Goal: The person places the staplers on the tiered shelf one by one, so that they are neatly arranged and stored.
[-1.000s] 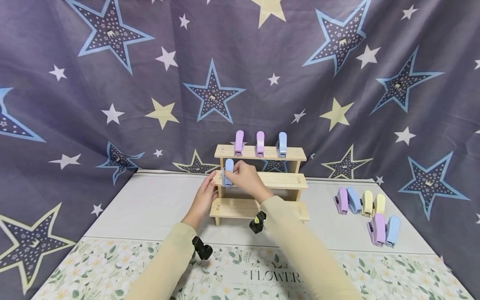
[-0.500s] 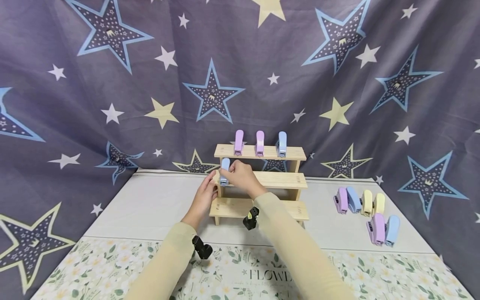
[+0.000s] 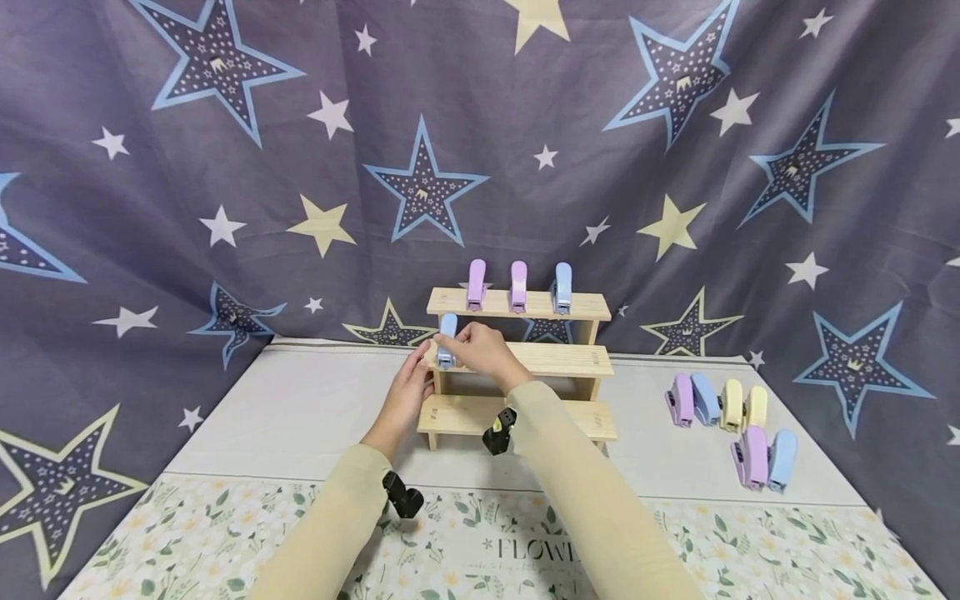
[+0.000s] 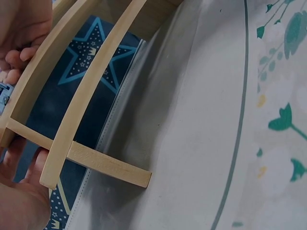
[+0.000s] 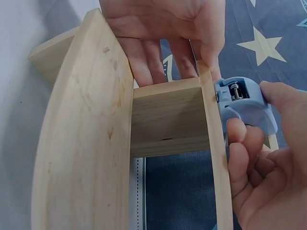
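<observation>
A wooden three-tier shelf (image 3: 555, 360) stands mid-table. My right hand (image 3: 480, 350) pinches a light blue stapler (image 3: 447, 333) upright at the left end of the middle tier. In the right wrist view the stapler (image 5: 244, 103) sits against the tier's edge, held by my right hand (image 5: 249, 182). My left hand (image 3: 408, 392) holds the shelf's left side. Its fingers (image 5: 163, 62) lie along the side panel (image 5: 168, 117), with the thumb on the middle tier's end. The left wrist view shows the shelf frame (image 4: 91, 91) and my left hand (image 4: 21, 201).
On the top tier stand a purple stapler (image 3: 476, 284), a pink one (image 3: 518, 286) and a blue one (image 3: 562, 288). Several pastel staplers (image 3: 731, 417) are grouped on the table at the right. A starry cloth (image 3: 225, 208) hangs behind. A floral mat (image 3: 187, 542) covers the near edge.
My right hand has carried the blue stapler a little left and up to the left end of the middle tier. My left hand has stayed at the shelf's side.
</observation>
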`<state>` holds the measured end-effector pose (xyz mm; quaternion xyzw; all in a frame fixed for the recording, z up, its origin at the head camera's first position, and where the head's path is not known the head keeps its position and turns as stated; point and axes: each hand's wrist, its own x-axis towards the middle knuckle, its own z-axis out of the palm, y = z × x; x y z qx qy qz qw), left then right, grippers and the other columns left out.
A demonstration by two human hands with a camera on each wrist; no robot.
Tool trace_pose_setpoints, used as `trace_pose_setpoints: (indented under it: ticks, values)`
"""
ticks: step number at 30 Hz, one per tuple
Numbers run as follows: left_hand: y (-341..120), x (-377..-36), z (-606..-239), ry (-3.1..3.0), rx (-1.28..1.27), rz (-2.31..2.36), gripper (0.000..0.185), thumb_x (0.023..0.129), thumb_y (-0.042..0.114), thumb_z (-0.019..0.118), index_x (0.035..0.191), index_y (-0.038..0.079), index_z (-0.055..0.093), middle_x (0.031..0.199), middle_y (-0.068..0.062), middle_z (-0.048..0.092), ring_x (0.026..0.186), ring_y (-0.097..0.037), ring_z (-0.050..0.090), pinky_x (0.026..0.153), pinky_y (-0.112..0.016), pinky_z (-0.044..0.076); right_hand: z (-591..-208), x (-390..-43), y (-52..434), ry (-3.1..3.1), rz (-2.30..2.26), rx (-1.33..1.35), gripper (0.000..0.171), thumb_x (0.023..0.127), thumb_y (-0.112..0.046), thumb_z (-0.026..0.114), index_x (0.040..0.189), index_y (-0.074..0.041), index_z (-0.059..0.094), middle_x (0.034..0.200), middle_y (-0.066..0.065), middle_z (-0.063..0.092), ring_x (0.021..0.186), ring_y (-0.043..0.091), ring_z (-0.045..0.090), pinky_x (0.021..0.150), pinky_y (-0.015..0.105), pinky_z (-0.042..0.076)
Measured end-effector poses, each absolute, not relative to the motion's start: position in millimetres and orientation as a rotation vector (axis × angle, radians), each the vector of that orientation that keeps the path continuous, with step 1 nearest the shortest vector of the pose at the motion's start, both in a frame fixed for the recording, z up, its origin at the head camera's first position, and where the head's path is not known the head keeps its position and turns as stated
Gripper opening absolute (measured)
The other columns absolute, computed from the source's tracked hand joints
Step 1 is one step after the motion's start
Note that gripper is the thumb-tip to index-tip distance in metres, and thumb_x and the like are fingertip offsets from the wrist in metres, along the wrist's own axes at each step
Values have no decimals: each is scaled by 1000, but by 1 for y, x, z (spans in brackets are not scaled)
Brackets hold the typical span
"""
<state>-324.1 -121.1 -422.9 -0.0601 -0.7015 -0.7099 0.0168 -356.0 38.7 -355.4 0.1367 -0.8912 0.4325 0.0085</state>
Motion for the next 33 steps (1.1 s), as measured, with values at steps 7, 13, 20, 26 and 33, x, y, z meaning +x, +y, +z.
trace_pose_setpoints:
  ticks: [7, 13, 20, 26, 33]
  values:
    - [-121, -327, -430, -2170, -186, -2173, 48, 112, 20, 29, 159, 14, 28, 159, -21, 29, 138, -44, 38, 116, -49, 35, -357, -358, 39, -2797, 1342, 430, 49, 94, -56, 63, 89, -7, 64, 74, 2, 64, 66, 16, 56, 56, 25, 45]
    - [-121, -327, -430, -2212, -169, -2155, 48, 112, 22, 29, 160, 16, 28, 159, -19, 29, 139, -41, 38, 116, -48, 36, -360, -361, 41, -2805, 1337, 426, 49, 93, -58, 62, 87, -9, 64, 72, 2, 65, 66, 15, 58, 57, 25, 46]
    - [-120, -327, -427, -2220, -159, -2150, 48, 111, 22, 28, 159, 17, 28, 159, -20, 29, 139, -41, 39, 116, -48, 36, -359, -361, 41, -2791, 1368, 423, 49, 93, -57, 64, 88, -9, 65, 72, 2, 66, 66, 16, 59, 58, 25, 48]
    - [-122, -328, -429, -2215, -154, -2155, 48, 111, 21, 28, 159, 16, 28, 159, -21, 30, 139, -42, 39, 115, -48, 36, -358, -360, 41, -2797, 1366, 428, 50, 94, -58, 62, 89, -8, 66, 72, 2, 66, 66, 15, 59, 58, 25, 48]
    - [-121, -328, -429, -2204, -150, -2166, 48, 112, 22, 29, 159, 18, 29, 158, -19, 32, 138, -40, 40, 115, -46, 37, -358, -358, 42, -2785, 1378, 435, 52, 93, -60, 62, 89, -8, 66, 72, 3, 67, 67, 16, 60, 58, 26, 49]
